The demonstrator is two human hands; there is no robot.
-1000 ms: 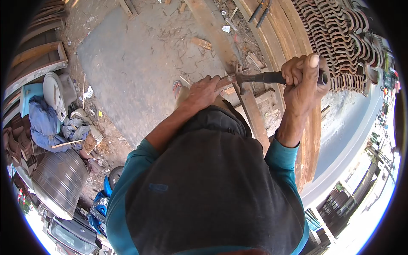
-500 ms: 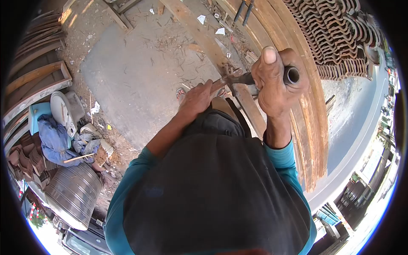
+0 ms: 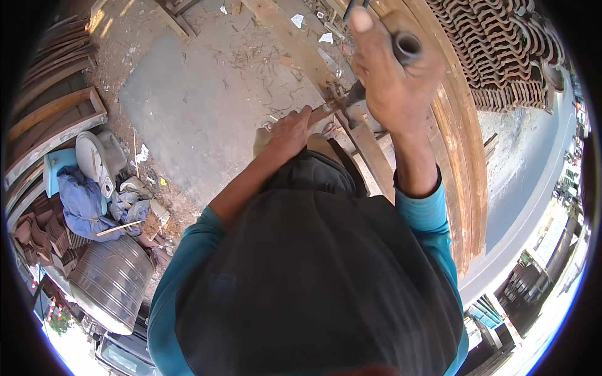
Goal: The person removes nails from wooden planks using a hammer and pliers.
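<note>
My right hand (image 3: 401,84) is closed around the hollow pipe handle (image 3: 407,45) of what looks like a hammer, thumb pointing up. Its dark head (image 3: 356,94) shows below my fingers, close to a long wooden plank (image 3: 370,147). My left hand (image 3: 290,135) is wrapped around a reddish-brown wood strip (image 3: 323,113), whose far end reaches the plank beside the tool. My fingers hide the strip's near end. The contact between tool and wood is too small to make out.
Nails or thin scraps lie scattered over the grey floor (image 3: 188,119). Long curved-looking boards (image 3: 461,156) run along the right, with stacked roof tiles (image 3: 501,56) beyond. At left are a metal drum (image 3: 113,282), blue cloth (image 3: 78,200) and wooden frames (image 3: 56,125).
My right hand has moved up and slightly left in view with the hammer, which is now tilted differently and blurred. My left hand stays on the wood strip, nearly in place.
</note>
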